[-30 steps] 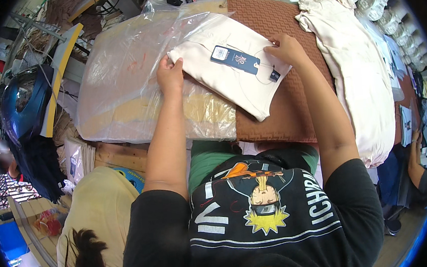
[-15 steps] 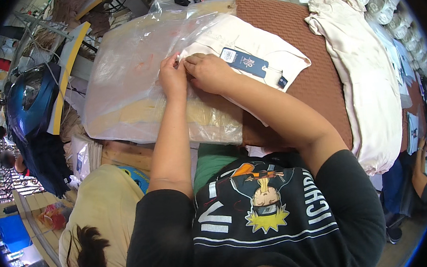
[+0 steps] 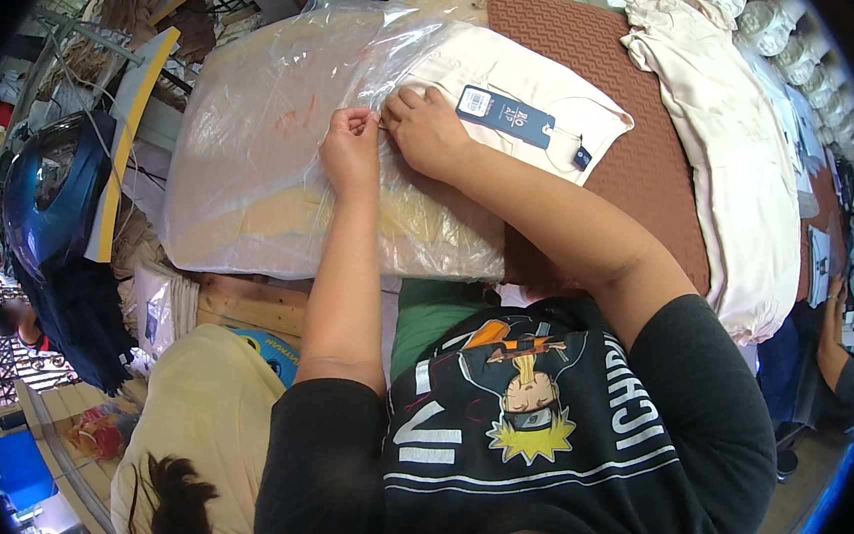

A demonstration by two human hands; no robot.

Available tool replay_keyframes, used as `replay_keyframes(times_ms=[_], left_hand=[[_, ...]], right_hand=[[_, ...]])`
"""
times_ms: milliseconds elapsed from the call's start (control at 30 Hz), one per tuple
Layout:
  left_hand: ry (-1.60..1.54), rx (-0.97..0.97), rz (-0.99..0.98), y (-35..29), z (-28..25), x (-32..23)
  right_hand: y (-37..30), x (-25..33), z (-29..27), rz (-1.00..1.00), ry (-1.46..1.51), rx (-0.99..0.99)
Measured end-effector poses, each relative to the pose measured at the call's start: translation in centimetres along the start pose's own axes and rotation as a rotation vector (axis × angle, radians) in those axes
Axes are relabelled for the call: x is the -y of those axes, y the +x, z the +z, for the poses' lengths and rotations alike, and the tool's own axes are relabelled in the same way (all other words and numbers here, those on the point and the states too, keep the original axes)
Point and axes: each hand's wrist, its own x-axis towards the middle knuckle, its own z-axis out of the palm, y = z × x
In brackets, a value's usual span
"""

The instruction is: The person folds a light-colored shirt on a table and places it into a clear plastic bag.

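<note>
A cream folded garment (image 3: 491,61) lies on the table, with a dark blue hang tag (image 3: 505,116) and a small dark tag (image 3: 581,158) on a cord. Clear plastic sheeting (image 3: 239,171) covers the table left of it and meets the garment's left part. My left hand (image 3: 351,152) hovers over the plastic, thumb and fingers pinched together; what is between them is too small to make out. On the garment's left edge rests my right hand (image 3: 425,135), palm down, fingers slightly bent and apart, close beside the left fingertips.
Brown textured cloth (image 3: 632,201) covers the table's right side, with a long pile of cream fabric (image 3: 730,163) on it. White mannequin forms (image 3: 764,25) line the far right. A blue helmet-like object (image 3: 55,196) stands at left. Someone in a yellow top (image 3: 199,426) sits near my left.
My hands have parted slightly; the pinched left hand is now separate from the right. My right hand has shifted up and right, its fingers spreading on the garment.
</note>
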Motion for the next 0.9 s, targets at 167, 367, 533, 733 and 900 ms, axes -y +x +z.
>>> replay_keyframes(times_ms=[167, 367, 533, 733, 900], left_hand=[[-0.003, -0.047, -0.035, -0.4, 0.0, -0.5], [0.046, -0.012, -0.081, -1.0, 0.3, -1.1], [-0.011, -0.073, -0.094, -0.6, 0.5, -0.7], [-0.007, -0.143, -0.057, 0.4, 1.0, -0.5], [-0.138, -0.028, -0.038, 1.3, 0.5, 0.1]], right_hand=[[0.0, 0.2, 0.1, 0.074, -0.006, -0.001], [0.1, 0.0, 0.3, 0.12, 0.025, -0.058], [0.3, 0.0, 0.0, 0.173, 0.12, -0.116], [0.5, -0.1, -0.3, 0.209, 0.192, -0.108], [1.1, 0.7, -0.4, 0.168, -0.006, -0.063]])
